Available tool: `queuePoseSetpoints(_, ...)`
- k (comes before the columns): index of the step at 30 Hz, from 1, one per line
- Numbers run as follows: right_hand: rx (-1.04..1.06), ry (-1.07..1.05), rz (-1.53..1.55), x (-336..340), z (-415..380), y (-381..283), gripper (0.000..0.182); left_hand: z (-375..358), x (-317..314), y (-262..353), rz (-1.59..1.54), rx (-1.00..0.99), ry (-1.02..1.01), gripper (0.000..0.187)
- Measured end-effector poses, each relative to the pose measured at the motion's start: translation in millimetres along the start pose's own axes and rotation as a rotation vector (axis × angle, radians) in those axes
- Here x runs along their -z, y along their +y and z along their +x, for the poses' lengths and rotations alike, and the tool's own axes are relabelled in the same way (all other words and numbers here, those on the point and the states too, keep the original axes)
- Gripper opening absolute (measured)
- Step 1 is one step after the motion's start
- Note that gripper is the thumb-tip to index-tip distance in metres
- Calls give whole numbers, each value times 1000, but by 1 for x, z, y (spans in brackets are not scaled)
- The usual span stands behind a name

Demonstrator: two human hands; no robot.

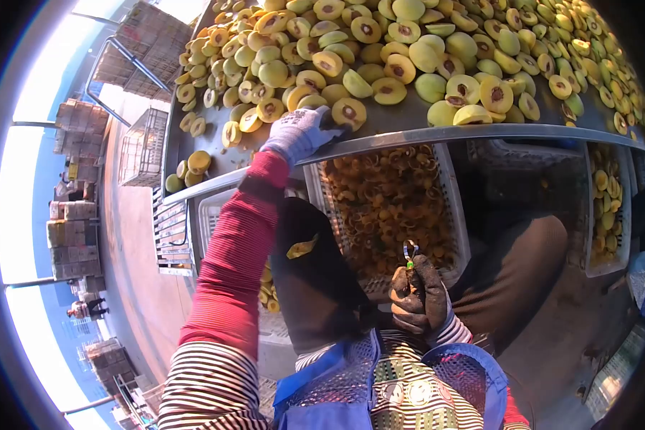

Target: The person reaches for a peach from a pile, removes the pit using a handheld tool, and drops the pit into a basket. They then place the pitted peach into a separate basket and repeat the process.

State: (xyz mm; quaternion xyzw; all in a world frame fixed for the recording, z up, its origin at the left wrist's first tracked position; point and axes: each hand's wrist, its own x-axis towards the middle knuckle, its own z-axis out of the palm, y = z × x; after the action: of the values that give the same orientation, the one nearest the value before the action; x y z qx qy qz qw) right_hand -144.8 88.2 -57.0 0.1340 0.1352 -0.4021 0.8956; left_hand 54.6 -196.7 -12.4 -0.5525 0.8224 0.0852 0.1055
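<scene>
My left hand, in a pale glove with dark fingers, reaches over the metal table edge at the near side of the fruit pile. Its fingers are apart, with the tips right at a halved peach whose brown pit cavity faces up. Low in front of my body, my right hand, in a dark glove, is closed around a small pitting tool. The tool's looped metal head points up, with a green band below it. Under the table edge, a white crate holds brown-orange scraps.
Many halved yellow-green peaches are heaped across the metal table. A crate of peach pieces stands at the right below the rim. Stacked crates and a distant person are at the left. My knees are under the table.
</scene>
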Motion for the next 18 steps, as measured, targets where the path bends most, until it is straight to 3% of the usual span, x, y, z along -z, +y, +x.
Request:
queuePoseSetpoints(3, 14, 55, -23, -1, 1, -1, 51, 5, 15, -8, 189, -45, -216, 75)
queuePoseSetpoints(6, 18, 148, -106, -4, 1, -3, 51, 13, 10, -19, 216, -61, -236, 79)
queuePoseSetpoints(11, 35, 245, -171, -3, -2, -2, 50, 8, 8, -11, 129, 66, -213, 76)
queuePoseSetpoints(13, 33, 229, -163, -5, -3, -3, 51, 2, 9, -8, 62, 68, -48, 72)
queuePoseSetpoints(14, 42, 275, -192, -7, -6, -3, 51, -4, 8, -6, -63, 24, 103, 65)
queuePoseSetpoints(15, 56, 323, -217, -10, -8, -3, 50, -11, 9, -5, -279, 55, 106, 60)
queuePoseSetpoints(16, 68, 327, -209, -10, -7, -2, 50, -18, 1, -1, -668, -57, 179, 62)
queuePoseSetpoints(17, 190, 411, -294, -9, -4, 1, 49, -27, -8, 2, -1061, -169, 246, 63)
queuePoseSetpoints(18, 307, 499, -378, -9, -3, 3, 48, -53, 6, 29, -1245, -167, 218, 64)
